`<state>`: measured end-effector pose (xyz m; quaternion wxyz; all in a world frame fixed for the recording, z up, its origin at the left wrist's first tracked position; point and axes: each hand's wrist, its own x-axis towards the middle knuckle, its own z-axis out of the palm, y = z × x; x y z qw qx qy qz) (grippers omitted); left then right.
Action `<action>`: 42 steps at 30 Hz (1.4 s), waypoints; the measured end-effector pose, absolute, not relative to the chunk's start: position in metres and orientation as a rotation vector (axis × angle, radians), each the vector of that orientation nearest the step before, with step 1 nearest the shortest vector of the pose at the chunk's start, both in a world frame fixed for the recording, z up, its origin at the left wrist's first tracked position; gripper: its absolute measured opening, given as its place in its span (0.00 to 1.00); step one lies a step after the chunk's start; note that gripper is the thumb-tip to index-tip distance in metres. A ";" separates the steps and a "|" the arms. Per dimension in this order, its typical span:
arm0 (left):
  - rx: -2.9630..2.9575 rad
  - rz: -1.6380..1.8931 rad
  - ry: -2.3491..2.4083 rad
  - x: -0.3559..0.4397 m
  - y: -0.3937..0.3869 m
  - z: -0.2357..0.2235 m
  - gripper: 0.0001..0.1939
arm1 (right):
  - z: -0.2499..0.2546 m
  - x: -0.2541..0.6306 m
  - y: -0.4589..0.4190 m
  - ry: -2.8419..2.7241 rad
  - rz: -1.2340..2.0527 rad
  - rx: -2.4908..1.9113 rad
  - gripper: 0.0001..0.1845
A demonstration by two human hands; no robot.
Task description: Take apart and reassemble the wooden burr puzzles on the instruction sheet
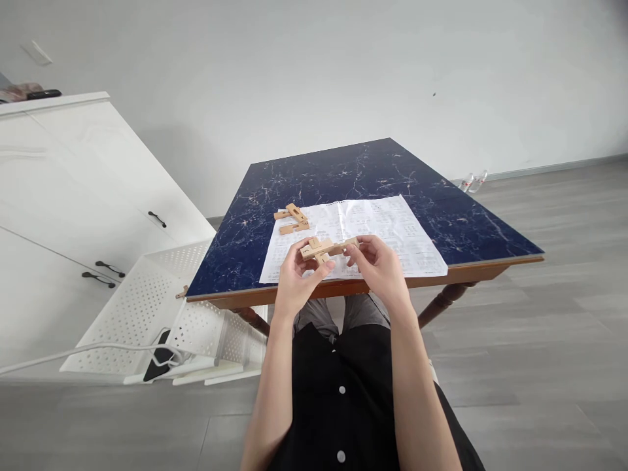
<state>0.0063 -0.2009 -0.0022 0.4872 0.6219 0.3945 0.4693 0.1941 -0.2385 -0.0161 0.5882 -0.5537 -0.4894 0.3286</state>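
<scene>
Table (324, 173): dark blue, pale veining. Printed sheet (377, 229) at my edge, creased; loose wooden pieces (296, 216) on its left corner.

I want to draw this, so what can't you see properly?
All in the head view:
Words on the white printed paper sheet: too small to read.
Parts of the held pale wooden blocks: covered by fingers of the left hand and right hand.
Things atop the white cabinet: cut off by the left edge, blurry too.
</scene>
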 end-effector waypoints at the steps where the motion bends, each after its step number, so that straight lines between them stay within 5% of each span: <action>1: 1.514 1.142 0.959 0.006 -0.201 -0.002 0.37 | -0.015 0.193 -0.239 -1.125 0.805 -1.264 0.22; 16: 1.520 1.160 0.944 0.007 -0.202 -0.004 0.38 | -0.011 0.191 -0.239 -0.719 1.048 -1.004 0.22; 26: 1.555 1.147 0.953 0.008 -0.201 -0.004 0.36 | -0.015 0.189 -0.239 -0.920 1.139 -1.195 0.23; 31: 1.540 1.140 0.956 0.009 -0.203 -0.002 0.37 | -0.019 0.188 -0.238 -0.963 1.185 -1.226 0.32; 37: 1.528 1.163 0.942 0.009 -0.202 -0.002 0.38 | -0.019 0.187 -0.238 -1.003 1.150 -1.144 0.20; 42: 1.530 1.171 0.924 0.009 -0.201 -0.003 0.38 | -0.012 0.190 -0.242 -1.246 0.951 -1.205 0.23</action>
